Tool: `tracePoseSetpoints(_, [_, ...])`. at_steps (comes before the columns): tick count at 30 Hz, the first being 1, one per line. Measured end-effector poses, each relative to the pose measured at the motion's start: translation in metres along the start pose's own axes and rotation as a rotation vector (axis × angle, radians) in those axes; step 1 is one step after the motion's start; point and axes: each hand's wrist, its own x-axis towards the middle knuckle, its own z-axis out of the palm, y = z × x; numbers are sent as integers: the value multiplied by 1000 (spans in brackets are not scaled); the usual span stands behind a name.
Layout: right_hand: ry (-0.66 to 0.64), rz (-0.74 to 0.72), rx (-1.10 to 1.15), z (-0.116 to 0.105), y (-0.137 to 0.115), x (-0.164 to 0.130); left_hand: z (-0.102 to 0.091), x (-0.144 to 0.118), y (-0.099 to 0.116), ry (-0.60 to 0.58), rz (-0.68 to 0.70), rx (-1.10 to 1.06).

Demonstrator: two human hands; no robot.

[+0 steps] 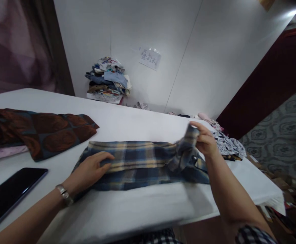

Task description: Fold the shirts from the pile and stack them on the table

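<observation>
A blue, grey and yellow plaid shirt (138, 162) lies in a long folded strip across the white table in front of me. My left hand (93, 169) rests on the shirt's left end, fingers stretched out over the cloth. At the other end, my right hand (205, 139) pinches a raised piece of the shirt between thumb and fingers and holds it above the table. Below that hand the fabric is bunched, and a small dark button-like spot shows there.
Left of the shirt lies a brown and blue-grey patterned cloth (48, 128), partly over a pink one (3, 152). A black phone (13, 189) is near the front left. Folded clothes (108, 81) are stacked behind the table (127, 123); black-and-white garments (228, 144) lie on the right.
</observation>
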Motion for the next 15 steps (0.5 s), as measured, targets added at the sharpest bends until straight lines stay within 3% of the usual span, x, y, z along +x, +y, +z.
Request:
tracePoseSetpoints(3, [-572, 214, -90, 51, 9, 50, 12, 18, 26, -22, -39, -311])
tracePoseSetpoints(4, [-669, 264, -152, 64, 16, 62, 17, 24, 32, -31, -62, -413])
tracePoseSetpoints(5, [-677, 281, -213, 73, 24, 71, 24, 31, 37, -43, -96, -498])
tracePoseSetpoints(8, [-418, 227, -334, 72, 52, 80, 41, 47, 38, -55, -218, -629])
tracePoseSetpoints(12, [-208, 208, -472, 29, 89, 50, 51, 61, 30, -96, -247, -619])
tracePoseSetpoints(15, [-91, 147, -713, -5, 115, 12, 49, 70, 28, -248, -162, -569])
